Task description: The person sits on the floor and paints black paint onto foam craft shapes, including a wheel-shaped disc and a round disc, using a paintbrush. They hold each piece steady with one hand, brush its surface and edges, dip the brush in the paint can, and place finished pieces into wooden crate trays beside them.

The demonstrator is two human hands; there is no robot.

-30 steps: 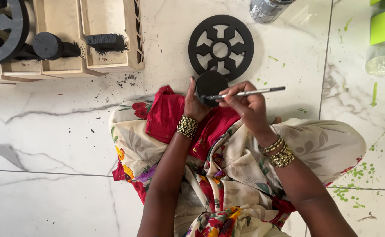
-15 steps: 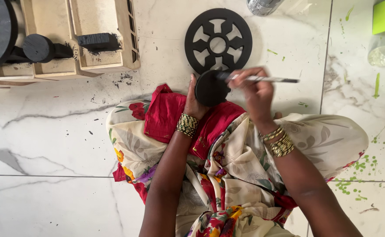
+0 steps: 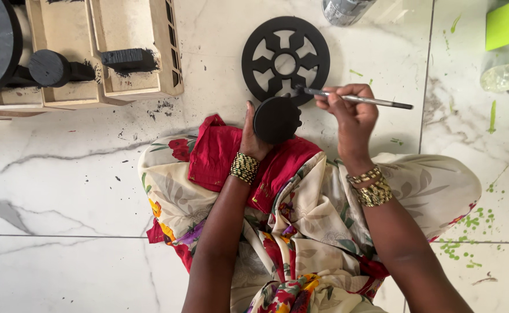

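We see the left hand (image 3: 253, 134) with its grip pinching a small round disc (image 3: 276, 119), thumb along the near edge and the disc's flat face turned up toward the camera. The disc is matte black all over, smooth-edged and solid. The right hand (image 3: 350, 119) has its grip pressed together around a thin paintbrush (image 3: 356, 99) with a slim metallic handle; the dark tip points toward the disc's upper edge, though we cannot tell if it touches. Beaded gold bangles ring both wrists.

Just beyond the disc, a larger black wheel (image 3: 285, 58) lies flat on the white marble floor (image 3: 63, 191), its face cut with a ring of openwork spokes. Below the disc, a red cloth (image 3: 219, 153) is spread over a floral, cream-coloured garment. Far left of the disc stand pale, unpainted wooden boxes (image 3: 129, 49) carrying black-painted pieces, with black specks scattered on the floor beside them. To the right of the disc, green paint splashes dot the marble.
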